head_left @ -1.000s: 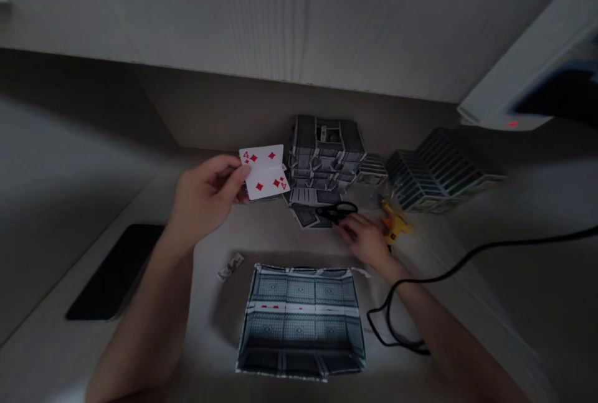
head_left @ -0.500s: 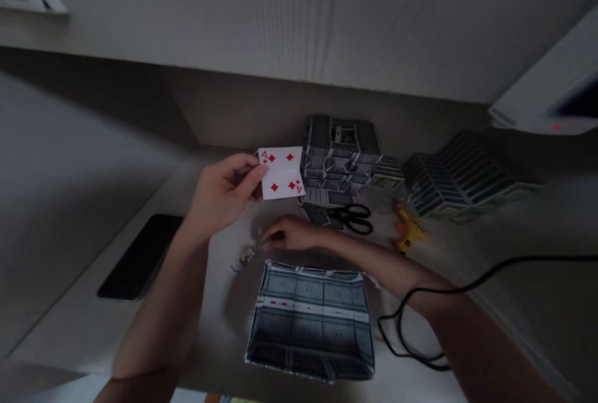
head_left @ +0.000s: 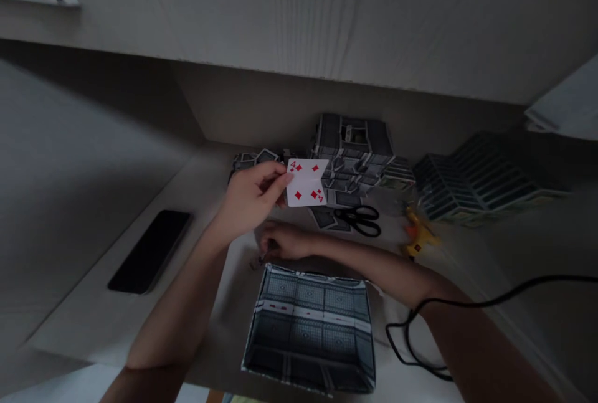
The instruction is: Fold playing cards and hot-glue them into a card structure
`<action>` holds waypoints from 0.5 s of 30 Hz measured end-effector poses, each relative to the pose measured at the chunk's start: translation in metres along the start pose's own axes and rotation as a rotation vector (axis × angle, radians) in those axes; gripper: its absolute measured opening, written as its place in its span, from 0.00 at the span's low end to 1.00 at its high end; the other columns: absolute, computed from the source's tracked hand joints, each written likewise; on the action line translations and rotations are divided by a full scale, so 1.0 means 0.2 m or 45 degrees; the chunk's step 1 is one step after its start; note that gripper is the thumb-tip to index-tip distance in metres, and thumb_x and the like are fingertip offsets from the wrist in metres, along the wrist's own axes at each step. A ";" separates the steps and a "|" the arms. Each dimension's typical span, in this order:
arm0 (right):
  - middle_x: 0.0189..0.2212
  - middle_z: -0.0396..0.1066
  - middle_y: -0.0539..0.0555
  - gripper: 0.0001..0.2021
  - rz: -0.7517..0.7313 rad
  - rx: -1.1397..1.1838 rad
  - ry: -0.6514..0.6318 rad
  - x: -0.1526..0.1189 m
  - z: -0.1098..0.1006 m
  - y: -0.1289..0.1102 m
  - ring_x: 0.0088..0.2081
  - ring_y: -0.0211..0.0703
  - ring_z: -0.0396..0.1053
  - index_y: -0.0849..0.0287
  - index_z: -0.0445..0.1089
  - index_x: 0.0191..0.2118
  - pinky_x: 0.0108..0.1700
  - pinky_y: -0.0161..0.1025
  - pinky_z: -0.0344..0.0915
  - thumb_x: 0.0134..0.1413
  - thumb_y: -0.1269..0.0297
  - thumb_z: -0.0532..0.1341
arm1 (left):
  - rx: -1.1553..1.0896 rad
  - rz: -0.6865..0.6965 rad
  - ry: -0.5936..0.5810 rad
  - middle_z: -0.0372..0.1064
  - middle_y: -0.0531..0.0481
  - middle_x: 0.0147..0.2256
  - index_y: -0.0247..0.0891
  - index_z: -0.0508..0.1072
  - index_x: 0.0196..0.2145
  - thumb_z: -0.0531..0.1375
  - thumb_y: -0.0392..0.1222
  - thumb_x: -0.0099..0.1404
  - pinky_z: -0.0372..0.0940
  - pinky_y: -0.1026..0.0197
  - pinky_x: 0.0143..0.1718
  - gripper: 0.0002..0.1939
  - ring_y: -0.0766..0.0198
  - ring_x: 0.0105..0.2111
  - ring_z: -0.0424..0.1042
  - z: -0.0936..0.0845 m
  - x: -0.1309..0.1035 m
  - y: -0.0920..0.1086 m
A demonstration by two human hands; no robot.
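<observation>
My left hand [head_left: 255, 197] pinches a playing card [head_left: 306, 184], the four of diamonds, by its left edge, face toward me. A crease crosses the card's middle. Below it, my right hand [head_left: 284, 241] is closed with its fingertips on a small printed scrap of card [head_left: 256, 261] at the table surface; the scrap is partly hidden and blurred. Close in front of me sits an open box made of playing cards [head_left: 311, 309], its patterned card backs showing inside.
A phone [head_left: 150, 252] lies on the left. Black-handled scissors [head_left: 364, 221] and a yellow glue gun [head_left: 419, 235] lie to the right. Behind are a built card structure [head_left: 352, 147] and folded card rows [head_left: 481, 179]. A black cable [head_left: 402, 334] crosses my right forearm; a shelf [head_left: 289, 23] hangs overhead.
My left hand has moved the four of diamonds to the right and slightly down. My right fingers have closed on the small scrap, which lay apart from them before. The view has shifted a little.
</observation>
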State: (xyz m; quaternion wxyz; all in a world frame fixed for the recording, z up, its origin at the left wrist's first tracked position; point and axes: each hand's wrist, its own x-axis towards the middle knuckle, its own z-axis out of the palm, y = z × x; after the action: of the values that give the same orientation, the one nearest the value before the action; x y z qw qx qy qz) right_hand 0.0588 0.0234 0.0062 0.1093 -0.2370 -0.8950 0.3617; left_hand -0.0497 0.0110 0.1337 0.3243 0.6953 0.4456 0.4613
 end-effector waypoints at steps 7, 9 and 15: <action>0.20 0.67 0.46 0.05 0.403 0.647 0.140 -0.27 -0.32 -0.09 0.20 0.33 0.63 0.60 0.64 0.29 0.22 0.31 0.59 0.47 0.64 0.60 | 0.036 -0.051 0.061 0.69 0.56 0.21 0.38 0.69 0.29 0.56 0.45 0.58 0.63 0.69 0.19 0.08 0.71 0.18 0.67 0.00 0.03 -0.05; 0.23 0.69 0.48 0.07 0.490 0.734 0.231 -0.38 -0.43 -0.14 0.20 0.33 0.63 0.60 0.64 0.28 0.20 0.30 0.59 0.44 0.62 0.61 | 0.048 -0.054 0.059 0.69 0.55 0.22 0.37 0.69 0.29 0.56 0.45 0.58 0.63 0.69 0.19 0.08 0.71 0.18 0.67 0.02 0.03 -0.06; 0.16 0.61 0.44 0.09 0.578 0.790 0.739 -0.61 -0.55 -0.29 0.17 0.29 0.58 0.60 0.68 0.27 0.16 0.27 0.55 0.40 0.62 0.65 | 0.061 -0.071 0.032 0.69 0.55 0.22 0.37 0.68 0.30 0.57 0.46 0.57 0.61 0.69 0.19 0.09 0.71 0.18 0.66 0.06 0.03 -0.07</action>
State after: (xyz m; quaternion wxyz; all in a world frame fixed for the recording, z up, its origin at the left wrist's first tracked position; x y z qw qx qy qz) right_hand 0.1837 -0.0088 0.1229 0.3384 -0.4736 -0.6031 0.5455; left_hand -0.0422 0.0218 0.1202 0.3148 0.6844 0.4796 0.4500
